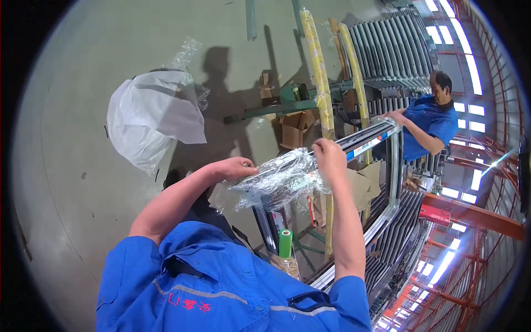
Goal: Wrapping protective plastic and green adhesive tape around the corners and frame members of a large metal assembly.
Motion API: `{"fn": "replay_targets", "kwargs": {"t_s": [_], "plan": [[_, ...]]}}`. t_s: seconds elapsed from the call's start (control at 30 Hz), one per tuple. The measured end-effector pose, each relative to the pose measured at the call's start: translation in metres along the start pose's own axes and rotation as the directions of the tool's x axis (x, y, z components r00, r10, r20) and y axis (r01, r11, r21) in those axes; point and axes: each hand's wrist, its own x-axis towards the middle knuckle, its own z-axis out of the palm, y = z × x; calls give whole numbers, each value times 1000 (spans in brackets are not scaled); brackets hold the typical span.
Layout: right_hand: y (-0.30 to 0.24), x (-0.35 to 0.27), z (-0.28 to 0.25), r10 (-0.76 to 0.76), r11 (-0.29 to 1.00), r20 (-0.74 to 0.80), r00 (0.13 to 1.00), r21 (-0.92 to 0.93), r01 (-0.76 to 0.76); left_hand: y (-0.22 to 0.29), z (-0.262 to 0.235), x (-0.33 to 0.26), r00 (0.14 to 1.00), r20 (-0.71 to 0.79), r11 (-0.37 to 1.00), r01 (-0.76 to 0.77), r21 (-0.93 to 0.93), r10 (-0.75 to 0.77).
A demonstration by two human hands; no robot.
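Crinkled clear film covers the near end of a metal frame between two bare hands.
At left, a white plastic bag (146, 124) hides most of a dark thing beneath it; the left hand (235, 168), fingers curled narrow, meets the left edge of the clear film (279, 180), though I cannot tell if it pinches any; a green roll (285, 244) stands below; the right hand (330, 157), fingers bent, sits at the film's right end, its fingertips' hold unclear; the metal frame (395, 171) reaches right toward a co-worker (420, 122), its lower side partly hidden behind the right forearm.
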Motion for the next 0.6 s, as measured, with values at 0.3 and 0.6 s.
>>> {"fn": "replay_targets", "kwargs": {"t_s": [0.3,0.6], "plan": [[-52,-52,-60,199,585,152,968,774,-242,23,-46,-30,991,-124,526,-81,-847,-48],[-145,-25,-36,-187,693,247,951,719,-51,85,-21,-51,908,-211,464,-372,-804,363]]}}
